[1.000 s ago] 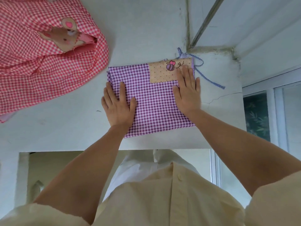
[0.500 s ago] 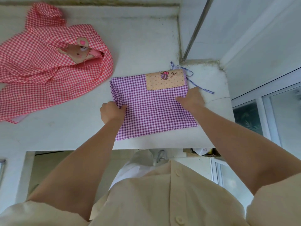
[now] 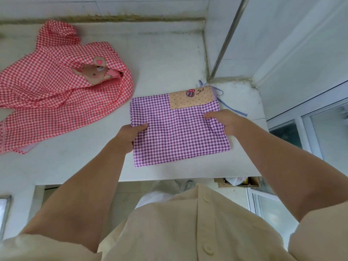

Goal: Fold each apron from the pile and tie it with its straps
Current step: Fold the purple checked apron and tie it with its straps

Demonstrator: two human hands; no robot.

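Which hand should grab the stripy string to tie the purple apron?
Probably the right hand: it grips the purple apron beside the striped strap; the left hand holds the opposite edge.

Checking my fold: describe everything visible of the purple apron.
The purple apron, thin gingham cloth, lies folded into a flat rectangle on the white counter. A tan dotted bee patch sits at its far right corner; striped straps trail beyond. The left hand and the right hand grip its side edges.

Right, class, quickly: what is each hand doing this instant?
Left hand: closed, pinching the left edge of the purple apron.
Right hand: closed, pinching its right edge.
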